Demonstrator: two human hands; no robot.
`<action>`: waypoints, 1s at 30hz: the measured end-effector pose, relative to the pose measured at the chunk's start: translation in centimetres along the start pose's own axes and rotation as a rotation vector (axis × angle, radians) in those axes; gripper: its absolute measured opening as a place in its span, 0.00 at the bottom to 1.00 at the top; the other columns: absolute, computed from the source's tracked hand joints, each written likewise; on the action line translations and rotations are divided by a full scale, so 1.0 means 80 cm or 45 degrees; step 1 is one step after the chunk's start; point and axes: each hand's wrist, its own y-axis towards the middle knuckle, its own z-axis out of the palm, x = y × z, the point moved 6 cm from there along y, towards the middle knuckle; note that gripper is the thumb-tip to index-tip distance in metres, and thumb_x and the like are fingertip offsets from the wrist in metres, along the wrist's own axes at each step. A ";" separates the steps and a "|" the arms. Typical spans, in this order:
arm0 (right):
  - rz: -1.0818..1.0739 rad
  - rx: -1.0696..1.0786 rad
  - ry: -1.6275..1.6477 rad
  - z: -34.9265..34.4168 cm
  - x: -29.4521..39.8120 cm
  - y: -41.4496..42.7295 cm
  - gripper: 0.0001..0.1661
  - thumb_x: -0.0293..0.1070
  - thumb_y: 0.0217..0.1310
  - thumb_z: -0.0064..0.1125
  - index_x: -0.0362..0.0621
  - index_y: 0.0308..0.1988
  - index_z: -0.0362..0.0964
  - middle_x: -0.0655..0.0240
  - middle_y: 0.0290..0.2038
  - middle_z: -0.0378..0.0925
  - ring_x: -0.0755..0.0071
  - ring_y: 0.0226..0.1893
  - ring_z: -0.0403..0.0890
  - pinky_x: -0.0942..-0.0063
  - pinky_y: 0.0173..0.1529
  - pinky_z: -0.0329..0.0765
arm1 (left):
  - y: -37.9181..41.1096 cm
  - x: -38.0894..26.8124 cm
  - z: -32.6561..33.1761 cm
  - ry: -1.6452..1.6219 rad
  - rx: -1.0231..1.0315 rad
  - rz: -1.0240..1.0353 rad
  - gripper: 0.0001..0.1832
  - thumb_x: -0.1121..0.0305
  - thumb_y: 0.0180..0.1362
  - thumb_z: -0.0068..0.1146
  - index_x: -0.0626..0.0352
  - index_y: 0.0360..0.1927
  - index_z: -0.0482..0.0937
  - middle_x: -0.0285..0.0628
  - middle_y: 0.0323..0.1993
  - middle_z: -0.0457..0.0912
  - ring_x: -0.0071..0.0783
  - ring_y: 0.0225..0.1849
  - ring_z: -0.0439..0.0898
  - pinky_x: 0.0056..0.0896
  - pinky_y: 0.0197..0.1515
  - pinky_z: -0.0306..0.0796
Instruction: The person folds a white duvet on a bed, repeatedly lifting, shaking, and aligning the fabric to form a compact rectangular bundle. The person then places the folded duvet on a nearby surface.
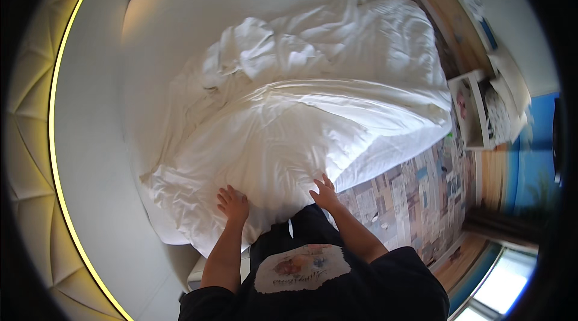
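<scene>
A rumpled white duvet [271, 140] lies spread over a bed with a white fitted sheet [158, 27]. Its far part is bunched in thick folds, and a ridge crosses the middle. My left hand [233, 203] rests on or just over the near part of the duvet, fingers spread and holding nothing. To its right, my right hand [324, 192] is at the near right edge of the duvet, fingers apart; no cloth shows gripped in it. Whether either palm presses on the cloth cannot be told.
The bed's near edge meets my body. On the right are a patchwork-patterned floor [384, 203] and a white shelf unit [478, 113] holding items. A padded wall panel [31, 140] with a lit yellow strip curves along the left. A bright window [501, 280] is at lower right.
</scene>
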 end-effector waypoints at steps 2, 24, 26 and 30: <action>0.086 -0.037 0.140 -0.006 -0.026 -0.015 0.34 0.48 0.54 0.60 0.47 0.59 0.66 0.45 0.66 0.52 0.43 0.68 0.52 0.54 0.67 0.57 | 0.003 -0.020 0.034 -0.005 0.005 0.099 0.40 0.53 0.56 0.51 0.62 0.68 0.52 0.59 0.70 0.45 0.59 0.71 0.45 0.60 0.67 0.46; 0.072 -0.626 0.446 -0.364 -0.353 0.117 0.32 0.42 0.55 0.63 0.37 0.55 0.65 0.48 0.55 0.68 0.52 0.55 0.72 0.66 0.53 0.74 | -0.076 -0.443 0.248 -0.907 0.583 0.274 0.18 0.56 0.60 0.54 0.61 0.40 0.80 0.40 0.34 0.82 0.25 0.36 0.79 0.26 0.41 0.72; -0.086 -0.683 0.561 -0.419 -0.345 0.140 0.41 0.34 0.53 0.64 0.40 0.62 0.53 0.51 0.66 0.49 0.52 0.57 0.69 0.69 0.48 0.79 | -0.102 -0.527 0.226 -1.179 0.644 0.235 0.16 0.57 0.62 0.54 0.61 0.42 0.79 0.38 0.36 0.81 0.22 0.36 0.78 0.24 0.42 0.73; -0.061 -0.633 0.342 -0.481 -0.338 0.191 0.44 0.29 0.49 0.62 0.45 0.64 0.50 0.53 0.66 0.52 0.48 0.54 0.73 0.62 0.51 0.77 | -0.089 -0.665 0.205 -1.326 0.463 0.465 0.16 0.61 0.60 0.58 0.61 0.46 0.77 0.40 0.42 0.81 0.28 0.42 0.79 0.29 0.46 0.73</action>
